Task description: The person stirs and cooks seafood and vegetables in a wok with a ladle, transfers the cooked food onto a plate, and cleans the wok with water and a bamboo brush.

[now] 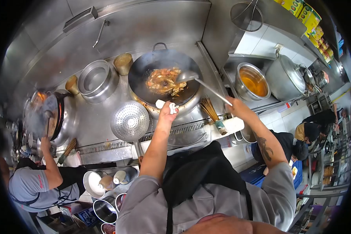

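My left hand (168,111) is closed on a folded white cloth (160,104) at the near rim of a black wok (138,70). Whether a wok handle lies under the cloth is hidden. In my right hand (240,109) is the long handle of a metal ladle (188,76), its bowl inside the wok. Browned food pieces with sauce (163,81) lie in the middle of the wok beside the ladle bowl, and smoke or steam rises there. Left of my left hand rests a perforated strainer (129,121), apart from it.
A bamboo wok brush (211,111) lies near my right forearm. Stacked steel pots (97,82) stand left, and a pot of orange liquid (253,82) and a lidded pot (286,78) right. A co-worker (41,179) cooks at another wok on the left; other people are at right.
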A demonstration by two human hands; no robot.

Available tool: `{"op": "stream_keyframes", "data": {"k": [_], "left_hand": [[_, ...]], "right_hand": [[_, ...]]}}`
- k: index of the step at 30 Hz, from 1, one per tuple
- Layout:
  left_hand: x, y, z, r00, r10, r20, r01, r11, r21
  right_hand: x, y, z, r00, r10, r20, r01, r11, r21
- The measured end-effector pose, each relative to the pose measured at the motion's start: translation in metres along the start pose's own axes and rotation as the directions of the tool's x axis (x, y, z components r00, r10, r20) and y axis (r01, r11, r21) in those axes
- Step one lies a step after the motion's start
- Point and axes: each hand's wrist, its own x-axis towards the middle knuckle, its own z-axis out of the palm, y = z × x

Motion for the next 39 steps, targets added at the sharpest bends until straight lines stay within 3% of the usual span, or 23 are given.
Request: {"op": "stream_keyframes", "data": {"k": [2, 3, 5, 6, 7, 9, 11, 14, 16, 17, 19, 21, 24, 25, 28, 29, 32, 33, 34, 36, 37, 39], "left_hand": [[-0.004, -0.001, 0.004, 1.000, 0.010, -0.022, -0.010, 1.000, 0.009], [-0.001, -0.003, 0.001, 1.000, 0.008, -0.003, -0.008, 1.000, -0.006], [-0.002, -0.005, 0.002, 0.999, 0.005, -0.034, -0.005, 1.000, 0.000], [-0.002, -0.005, 0.003, 0.999, 0.005, -0.048, -0.005, 1.000, 0.004], [0.005, -0.005, -0.003, 0.999, -0.017, -0.032, 0.017, 1.000, -0.004], [0.005, -0.004, -0.001, 0.999, -0.036, -0.037, 0.036, 0.999, -0.013], [-0.003, -0.003, 0.007, 0.997, -0.041, -0.061, 0.040, 0.999, -0.017], [-0.018, 0.004, 0.023, 0.991, -0.071, -0.113, 0.069, 0.997, -0.020], [-0.002, 0.002, 0.010, 0.994, -0.080, -0.071, 0.079, 0.997, -0.004], [0.006, 0.001, 0.002, 0.995, -0.089, -0.042, 0.089, 0.996, 0.000], [0.007, 0.002, 0.003, 0.993, -0.108, -0.047, 0.108, 0.994, 0.008], [-0.001, 0.005, 0.010, 0.992, -0.108, -0.068, 0.108, 0.994, 0.002], [0.000, -0.006, 0.009, 0.995, -0.086, -0.051, 0.084, 0.995, -0.050], [-0.008, -0.012, 0.006, 0.997, -0.044, -0.062, 0.041, 0.998, -0.040], [-0.073, -0.019, 0.035, 0.995, -0.022, -0.098, 0.017, 0.999, -0.048], [-0.089, -0.019, 0.038, 0.993, -0.092, -0.073, 0.089, 0.995, -0.051], [-0.091, -0.023, 0.043, 0.987, -0.066, -0.147, 0.056, 0.996, -0.072], [-0.087, -0.019, 0.044, 0.996, -0.044, -0.077, 0.039, 0.996, -0.076], [-0.085, -0.017, 0.044, 1.000, -0.019, -0.002, 0.019, 0.996, -0.084], [-0.102, -0.029, 0.045, 0.986, -0.053, -0.160, 0.045, 0.998, -0.051], [-0.117, -0.032, 0.045, 0.987, -0.092, -0.130, 0.088, 0.996, -0.033], [-0.122, -0.030, 0.050, 0.986, -0.063, -0.152, 0.058, 0.998, -0.036]], "right_hand": [[0.032, 0.046, 0.030, 0.989, -0.073, -0.131, 0.065, 0.996, -0.061], [0.049, 0.037, 0.029, 0.995, 0.009, -0.098, -0.011, 1.000, -0.028], [0.099, 0.063, 0.062, 0.956, -0.124, -0.268, 0.117, 0.992, -0.042], [0.118, 0.042, 0.057, 0.981, 0.158, -0.111, -0.142, 0.981, 0.135], [0.135, 0.010, 0.056, 0.911, 0.402, 0.091, -0.412, 0.874, 0.258], [0.169, -0.003, 0.088, 0.922, 0.377, 0.089, -0.364, 0.763, 0.534], [0.203, -0.015, 0.123, 0.889, 0.423, 0.176, -0.433, 0.651, 0.623], [0.201, -0.052, 0.139, 0.925, 0.249, 0.288, -0.373, 0.741, 0.558], [0.189, -0.034, 0.158, 0.988, -0.145, 0.057, 0.114, 0.921, 0.373], [0.177, -0.022, 0.164, 0.933, -0.360, -0.024, 0.355, 0.905, 0.235], [0.131, -0.013, 0.126, 0.931, -0.354, 0.092, 0.329, 0.920, 0.211], [0.103, -0.001, 0.087, 0.940, -0.264, 0.214, 0.283, 0.957, -0.059], [0.090, -0.004, 0.042, 0.945, -0.189, 0.265, 0.312, 0.760, -0.570], [0.086, -0.001, 0.042, 0.928, -0.330, 0.173, 0.368, 0.735, -0.570], [0.066, -0.009, 0.038, 0.935, -0.328, 0.131, 0.352, 0.830, -0.433], [0.056, -0.015, 0.029, 0.940, -0.313, 0.137, 0.341, 0.880, -0.330], [0.035, -0.028, 0.006, 0.906, -0.379, 0.187, 0.365, 0.925, 0.106], [0.026, -0.050, -0.013, 0.902, -0.284, 0.327, 0.256, 0.958, 0.126], [0.013, -0.043, -0.009, 0.885, -0.312, 0.346, 0.274, 0.949, 0.155], [0.009, -0.027, -0.011, 0.851, -0.385, 0.356, 0.339, 0.922, 0.188], [0.004, -0.048, -0.033, 0.815, -0.156, 0.558, 0.071, 0.983, 0.172], [0.014, -0.044, -0.024, 0.781, -0.068, 0.621, -0.032, 0.988, 0.149]]}}
